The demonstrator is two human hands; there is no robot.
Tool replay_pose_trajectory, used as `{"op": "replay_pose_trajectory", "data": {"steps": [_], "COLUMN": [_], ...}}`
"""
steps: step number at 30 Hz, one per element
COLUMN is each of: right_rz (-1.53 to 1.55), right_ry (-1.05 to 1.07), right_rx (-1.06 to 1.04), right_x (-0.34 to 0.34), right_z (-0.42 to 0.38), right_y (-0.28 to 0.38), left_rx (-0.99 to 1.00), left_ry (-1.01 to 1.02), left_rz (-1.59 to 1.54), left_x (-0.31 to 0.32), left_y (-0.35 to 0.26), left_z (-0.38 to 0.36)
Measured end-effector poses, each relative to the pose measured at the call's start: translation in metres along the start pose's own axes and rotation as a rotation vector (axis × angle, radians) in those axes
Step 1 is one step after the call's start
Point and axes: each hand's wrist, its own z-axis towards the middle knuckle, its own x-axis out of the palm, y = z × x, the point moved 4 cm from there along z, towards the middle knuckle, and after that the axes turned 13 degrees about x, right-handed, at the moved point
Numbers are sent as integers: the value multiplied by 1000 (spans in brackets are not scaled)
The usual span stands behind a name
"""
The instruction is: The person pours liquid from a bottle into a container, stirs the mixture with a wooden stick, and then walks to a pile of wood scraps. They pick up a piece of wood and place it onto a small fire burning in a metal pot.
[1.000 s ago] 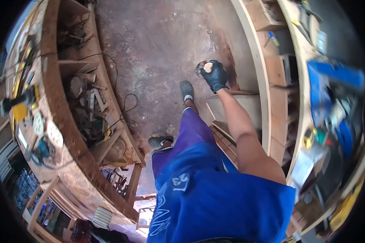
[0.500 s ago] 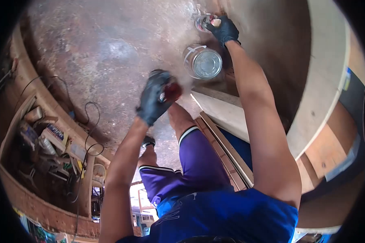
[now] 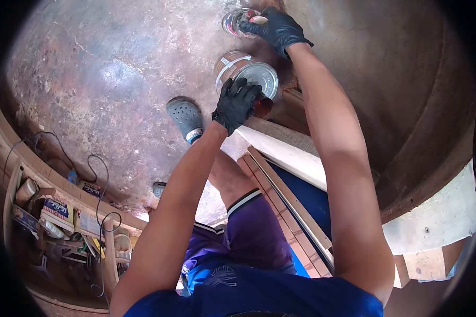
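My left hand (image 3: pixel 236 104), in a black glove, is closed round a small dark red glossy container (image 3: pixel 263 106), mostly hidden by the fingers. It is in front of a large tin can (image 3: pixel 264 75) with a shiny metal lid and a strip of pale tape on its side. My right hand (image 3: pixel 281 30), also gloved in black, is at a smaller can (image 3: pixel 231 23) on the floor farther out. Its fingers are closed on a thing with a pale rounded end (image 3: pixel 258 20), perhaps a brush handle; the rest is hidden.
Wooden boards (image 3: pixel 285 140) lie beside my leg on the right. A curved brown panel (image 3: pixel 375 79) stands to the right. At left, a wooden shelf (image 3: pixel 63 179) holds boxes and tools, with a black cord (image 3: pixel 98 169) across it. My foot wears a grey clog (image 3: pixel 185 116).
My left hand has moved forward and right with the red container, up to the large can. The view has shifted, and my grey clog now shows. My right hand stays at the smaller can.
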Motion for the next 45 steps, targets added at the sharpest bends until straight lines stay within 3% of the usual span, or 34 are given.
{"op": "replay_pose_trajectory", "data": {"steps": [5,7,11,15,17,18,20,22,24,25,27,30,32,37,41,45], "right_rz": [119,303,585,269,115,120,173,545,412,318,423,588,469,189,38,14], "right_ry": [-37,-441,-322,-421,-607,-539,-538,-304,-574,-494,-187,114,226,437,520,408], "right_rx": [5,-23,61,-97,-84,-28,-130,-142,-484,-596,-579,-1008,-1271,-1995,-2280,-2359], "right_x": [-41,-49,-73,-36,-19,-19,-10,-5,7,-27,-58,-85,-99,-65,4,78], "right_z": [-50,-83,-171,-224,-238,-251,-275,-308,-319,-368,-455,-564,-650,-936,-1131,-1235], "right_y": [20,8,23,14,18,27,39,61,82,136,212,309,366,435,439,455], "left_rx": [-52,-100,-201,-380,-439,-471,-551,-702,-900,-970,-1086,-1206,-1264,-1346,-1403,-1577], "left_ry": [-59,70,87,72,46,-35,-116,-230,-253,-344,-561,-935,-1062,-1402,-1741,-1933], "left_rz": [-19,63,19,49,104,66,98,113,58,23,96,94,116,253,320,550], "left_x": [-13,-29,-93,-151,-170,-195,-219,-236,-275,-297,-345,-396,-418,-362,-294,-245], "left_y": [-2,-8,-31,-55,-57,-69,-96,-123,-175,-205,-276,-372,-432,-546,-633,-728], "left_z": [-7,-19,-66,-142,-182,-197,-241,-301,-335,-348,-374,-414,-441,-559,-645,-715]}}
